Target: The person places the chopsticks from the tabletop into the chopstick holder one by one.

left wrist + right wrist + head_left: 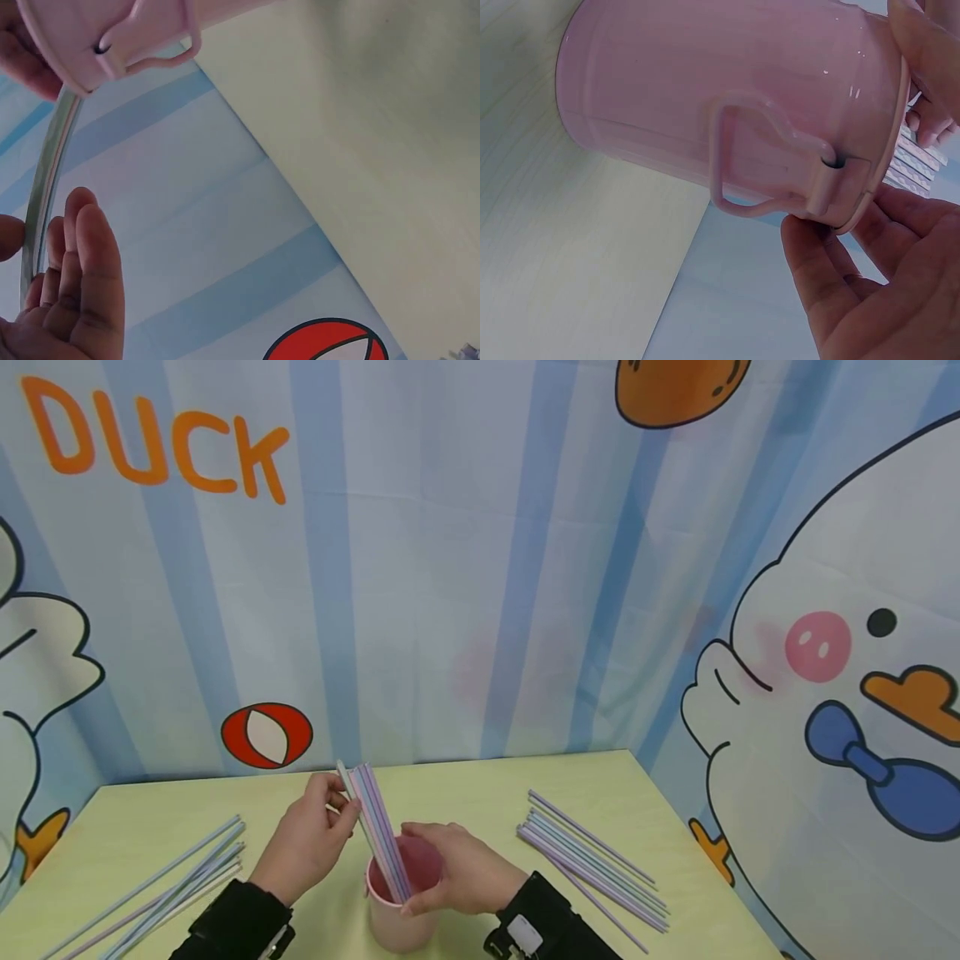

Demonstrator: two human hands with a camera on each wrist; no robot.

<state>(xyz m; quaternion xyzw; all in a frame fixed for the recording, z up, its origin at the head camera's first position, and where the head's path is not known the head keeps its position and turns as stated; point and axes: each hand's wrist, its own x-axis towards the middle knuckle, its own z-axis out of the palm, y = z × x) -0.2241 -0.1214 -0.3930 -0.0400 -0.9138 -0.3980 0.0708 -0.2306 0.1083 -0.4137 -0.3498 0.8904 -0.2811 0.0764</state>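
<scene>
A pink metal bucket (401, 931) with small side handles stands on the table. Several long, thin pastel straw-like sticks (378, 827) lean out of its mouth in white, pink and purple. My left hand (306, 839) pinches the upper part of this bundle at its left side, thumb against fingers. In the left wrist view the sticks (41, 187) run from beside the thumb to the bucket's rim. My right hand (472, 868) grips the bucket's rim on its right side. One wire handle (718, 157) shows plainly in the right wrist view. The sticks' lower ends are hidden inside the bucket.
A loose pile of similar sticks (172, 893) lies on the left of the pale yellow table (465, 793). Another pile (592, 868) lies on the right. Behind the table hangs a striped blue curtain (435, 568) with duck drawings.
</scene>
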